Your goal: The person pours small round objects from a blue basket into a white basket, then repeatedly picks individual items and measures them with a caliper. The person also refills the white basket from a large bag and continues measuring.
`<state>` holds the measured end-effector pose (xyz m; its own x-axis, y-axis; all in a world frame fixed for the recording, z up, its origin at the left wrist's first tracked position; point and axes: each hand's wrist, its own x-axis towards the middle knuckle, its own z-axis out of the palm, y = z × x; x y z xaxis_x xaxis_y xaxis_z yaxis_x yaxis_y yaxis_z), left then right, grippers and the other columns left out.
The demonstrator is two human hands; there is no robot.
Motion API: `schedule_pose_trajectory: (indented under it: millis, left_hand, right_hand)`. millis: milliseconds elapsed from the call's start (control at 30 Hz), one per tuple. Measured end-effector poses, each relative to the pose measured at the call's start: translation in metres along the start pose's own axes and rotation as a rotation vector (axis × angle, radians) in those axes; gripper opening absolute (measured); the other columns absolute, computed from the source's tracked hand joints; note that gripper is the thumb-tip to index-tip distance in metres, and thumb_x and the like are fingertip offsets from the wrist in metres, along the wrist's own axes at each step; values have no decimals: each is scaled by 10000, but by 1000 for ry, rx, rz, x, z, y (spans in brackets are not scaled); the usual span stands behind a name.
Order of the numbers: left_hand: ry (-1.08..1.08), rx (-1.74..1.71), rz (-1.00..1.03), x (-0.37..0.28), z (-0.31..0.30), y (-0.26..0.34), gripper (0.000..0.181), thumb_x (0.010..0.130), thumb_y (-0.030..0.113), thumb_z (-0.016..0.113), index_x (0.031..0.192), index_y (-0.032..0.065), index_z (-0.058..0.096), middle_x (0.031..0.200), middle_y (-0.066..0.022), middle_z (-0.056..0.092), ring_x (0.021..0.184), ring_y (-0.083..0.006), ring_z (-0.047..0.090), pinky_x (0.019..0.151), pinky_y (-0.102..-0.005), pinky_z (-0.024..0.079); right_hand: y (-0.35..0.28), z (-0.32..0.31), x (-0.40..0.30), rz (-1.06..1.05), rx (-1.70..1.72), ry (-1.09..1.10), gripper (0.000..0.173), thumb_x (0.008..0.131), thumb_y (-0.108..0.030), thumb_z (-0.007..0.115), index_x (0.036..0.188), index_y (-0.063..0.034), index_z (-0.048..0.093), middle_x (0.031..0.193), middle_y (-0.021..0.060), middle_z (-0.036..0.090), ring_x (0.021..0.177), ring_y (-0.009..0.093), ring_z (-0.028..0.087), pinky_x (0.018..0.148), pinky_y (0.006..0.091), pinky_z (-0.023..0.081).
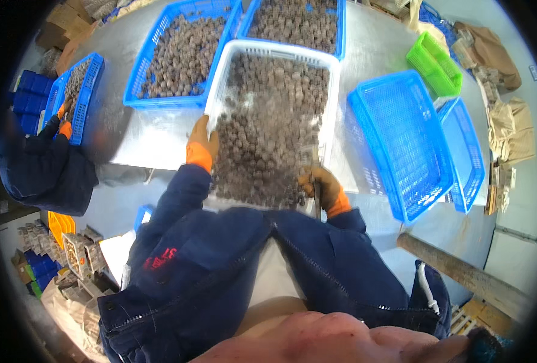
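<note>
A white plastic crate (338, 90) full of small dark round pieces (255, 149), whose kind I cannot tell, stands at the table's near edge against my body. My left hand (202, 143), in a brown and orange glove, lies on the crate's left rim with the thumb apart from the fingers. At the crate's near right corner is my right hand (325, 188), in a similar glove, with its fingers curled beside an upright narrow part I cannot identify. Whether it grips the rim or that part cannot be made out. The picture is blurred there.
Two blue crates (134, 88) of similar pieces stand behind the white one. On the right are blue baskets (400, 145) and a green basket (434, 63). At the left, a co-worker's gloved hands (65, 129) work at another blue crate (89, 100). A beam (459, 267) lies lower right.
</note>
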<state>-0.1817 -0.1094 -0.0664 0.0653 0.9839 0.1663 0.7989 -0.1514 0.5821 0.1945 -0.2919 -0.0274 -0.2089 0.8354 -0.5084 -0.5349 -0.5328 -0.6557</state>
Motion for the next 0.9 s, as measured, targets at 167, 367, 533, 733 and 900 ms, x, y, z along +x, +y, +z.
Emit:
schedule_pose_trajectory:
  millis: [167,367,533,733,900]
  left_hand:
    - [283,-165,-20,-12,12,-17,610,971,78,681,1549,-10,507,1558,-246,555,1428,-410,542,1193,-449,422]
    - [332,-433,-340,-77,-21,-11,569,1029,55,627,1581,17,494,1519,-207,583,1386,-288,561,1131,-385,457]
    - [-293,-363,-93,-139,-20,41,388,1049,57,615,1433,5,639,1371,-184,711,1316,-288,650,1115,-366,497]
    - [-509,162,-160,-156,0,51,602,955,298,721,1500,88,572,1624,-199,493,1446,-433,509,1184,-484,444]
    - [-260,195,-5,-126,20,36,612,927,275,738,1492,111,568,1554,-210,544,1463,-447,474,1212,-498,407]
  right_hand:
    - [25,-15,5,-1,-22,102,606,1036,-461,612,1405,18,655,982,88,724,808,161,644,718,306,508]
    - [24,-19,10,15,109,132,536,1046,-420,652,1366,10,650,1036,147,750,666,152,636,577,288,501]
    - [37,-21,25,23,99,182,549,1082,-423,606,1391,29,630,980,129,756,654,143,643,553,277,507]
    - [38,-21,21,9,54,176,580,1092,-431,594,1423,45,624,965,122,779,614,141,653,523,262,501]
    - [26,-34,11,-50,90,173,559,1070,-415,610,1367,58,638,970,162,765,641,154,619,571,282,487]
